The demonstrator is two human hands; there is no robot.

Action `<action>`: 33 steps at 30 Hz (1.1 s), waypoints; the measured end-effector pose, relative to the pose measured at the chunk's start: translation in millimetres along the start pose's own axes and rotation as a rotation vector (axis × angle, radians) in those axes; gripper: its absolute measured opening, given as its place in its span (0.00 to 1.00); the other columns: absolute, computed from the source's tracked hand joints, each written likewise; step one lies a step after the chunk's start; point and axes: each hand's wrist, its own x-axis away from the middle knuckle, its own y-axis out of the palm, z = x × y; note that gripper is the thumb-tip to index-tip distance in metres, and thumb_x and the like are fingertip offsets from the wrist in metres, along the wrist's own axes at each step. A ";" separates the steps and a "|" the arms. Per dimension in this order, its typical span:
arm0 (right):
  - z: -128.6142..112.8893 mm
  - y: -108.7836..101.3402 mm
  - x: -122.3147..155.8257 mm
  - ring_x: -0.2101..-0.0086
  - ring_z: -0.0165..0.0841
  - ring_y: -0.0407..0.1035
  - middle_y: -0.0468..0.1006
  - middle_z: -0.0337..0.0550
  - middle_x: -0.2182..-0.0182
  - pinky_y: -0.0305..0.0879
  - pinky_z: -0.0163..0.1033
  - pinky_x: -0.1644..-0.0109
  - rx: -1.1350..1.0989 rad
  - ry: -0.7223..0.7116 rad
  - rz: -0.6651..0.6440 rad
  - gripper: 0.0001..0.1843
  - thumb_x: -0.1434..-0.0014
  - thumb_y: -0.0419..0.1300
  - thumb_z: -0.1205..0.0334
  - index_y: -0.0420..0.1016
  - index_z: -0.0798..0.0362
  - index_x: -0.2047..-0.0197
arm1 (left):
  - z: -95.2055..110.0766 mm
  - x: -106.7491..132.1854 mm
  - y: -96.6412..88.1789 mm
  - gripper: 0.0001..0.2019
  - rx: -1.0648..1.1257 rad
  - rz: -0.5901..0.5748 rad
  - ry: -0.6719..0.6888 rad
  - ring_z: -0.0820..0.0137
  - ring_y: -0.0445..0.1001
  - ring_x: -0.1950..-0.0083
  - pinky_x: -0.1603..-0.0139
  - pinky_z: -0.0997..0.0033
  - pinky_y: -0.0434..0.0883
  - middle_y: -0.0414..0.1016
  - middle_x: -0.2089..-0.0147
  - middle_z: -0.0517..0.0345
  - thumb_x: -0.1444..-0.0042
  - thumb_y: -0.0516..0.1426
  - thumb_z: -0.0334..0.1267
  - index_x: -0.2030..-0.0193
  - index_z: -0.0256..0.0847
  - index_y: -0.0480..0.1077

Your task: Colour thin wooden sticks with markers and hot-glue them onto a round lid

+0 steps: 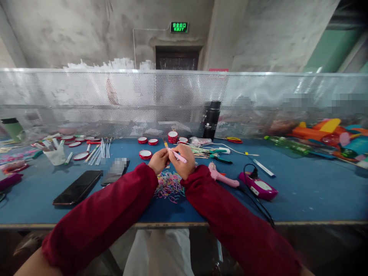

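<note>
Both hands were up close together over the blue felt-looking table [301, 191]. The right hand [184, 161] was curled shut around a slim pink pen [178, 156], which pointed up and left with a yellowish tip. The left hand [159, 160] had its fingers pinched in at the pen's front end, barely open at all. Right under them sat a tangled heap of thin, colourful rubber bands [169, 186]. A glossy black phone [77, 187] lay flat to the left, and a pink plastic glue gun [222, 176] lay to the right.
</note>
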 end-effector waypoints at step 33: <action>2.8 -1.9 -1.5 0.69 0.34 0.67 0.73 0.41 0.74 0.61 0.40 0.64 0.018 0.030 0.027 0.06 0.40 0.57 0.61 0.68 0.50 0.69 | 2.1 0.4 1.8 0.15 -0.009 0.007 -0.027 0.81 0.52 0.83 0.83 0.77 0.46 0.58 0.82 0.67 0.46 0.58 0.49 0.68 0.37 0.65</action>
